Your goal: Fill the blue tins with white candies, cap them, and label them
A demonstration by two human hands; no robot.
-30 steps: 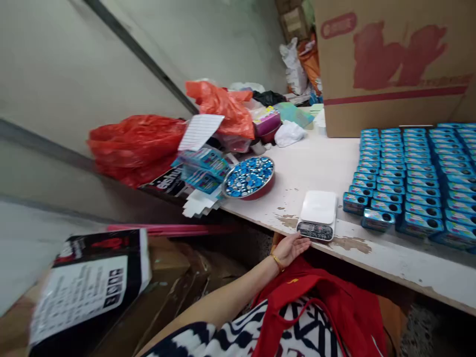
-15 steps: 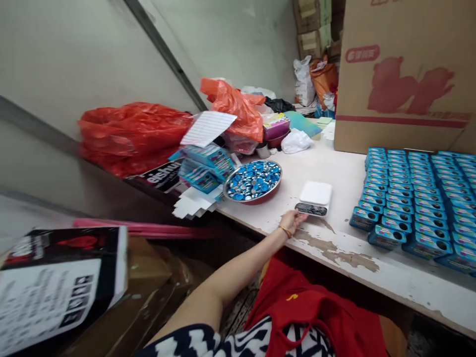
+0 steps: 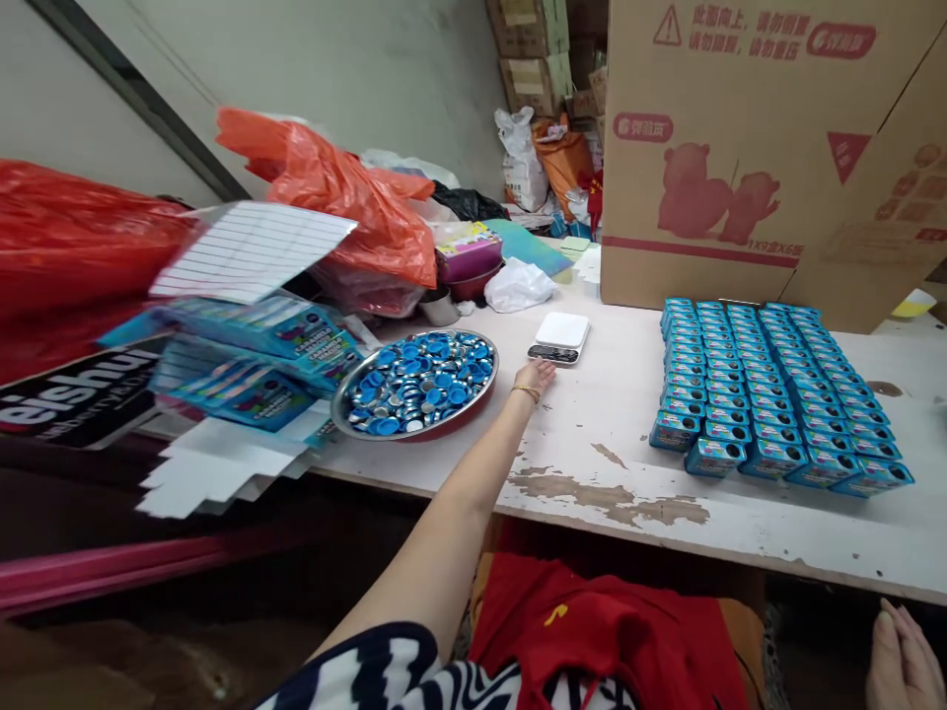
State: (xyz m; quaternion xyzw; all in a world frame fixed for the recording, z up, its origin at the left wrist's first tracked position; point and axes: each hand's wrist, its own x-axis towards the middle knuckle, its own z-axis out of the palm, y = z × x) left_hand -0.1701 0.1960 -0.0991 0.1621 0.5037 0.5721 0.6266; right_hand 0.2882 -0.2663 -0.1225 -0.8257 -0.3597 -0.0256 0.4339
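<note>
Scale (image 3: 560, 336) sits mid-table, past the bowl of blue caps (image 3: 415, 383). Your left hand (image 3: 537, 376) lies flat and loose at its front edge, gripping nothing. Right hand (image 3: 904, 659) hangs low, fingers relaxed, empty. Blue tins (image 3: 769, 392) stand already lined up; nothing's on the scale yet.

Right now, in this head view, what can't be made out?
- Scale: display too small to read.
- Left hand: whether its fingertips touch the scale is unclear.
- Right hand: cut off by the bottom edge; grip unknown.
- Blue boxes: print too small.
- Red bags: contents hidden.
- Floor under the table: dark, blurred.
</note>
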